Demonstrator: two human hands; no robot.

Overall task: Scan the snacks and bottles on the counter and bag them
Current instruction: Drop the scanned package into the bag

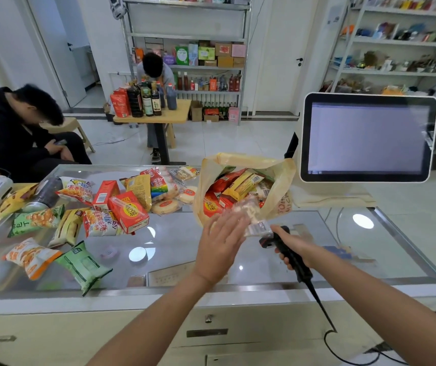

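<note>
**Head view: a clear packet at the scanner, bag waiting behind**

A person stands at a glass counter point(317, 249), both bare arms reaching forward. The left hand point(220, 237) is nearly flat, fingers straight and together, with a small clear packet point(251, 213) at the fingertips. Motion blur smears the packet, so whether the thumb pinches it cannot be told; it looks more carried than gripped. The right hand point(294, 245) is wrapped firmly round the handle of a black corded scanner point(268, 240), whose head sits just beside the packet's lower edge and seems aimed at it, probably to catch the barcode.

Directly behind the packet stands a yellow plastic bag point(281, 175), mouth open toward the person and already holding several red and yellow snacks. Its place just past the scanner likely makes the drop short.

To the left, well apart from the hands, a loose pile of snacks point(121, 207) still lies on the counter, so much of the task remains. A blank screen point(367, 138) stands at the right.
</note>
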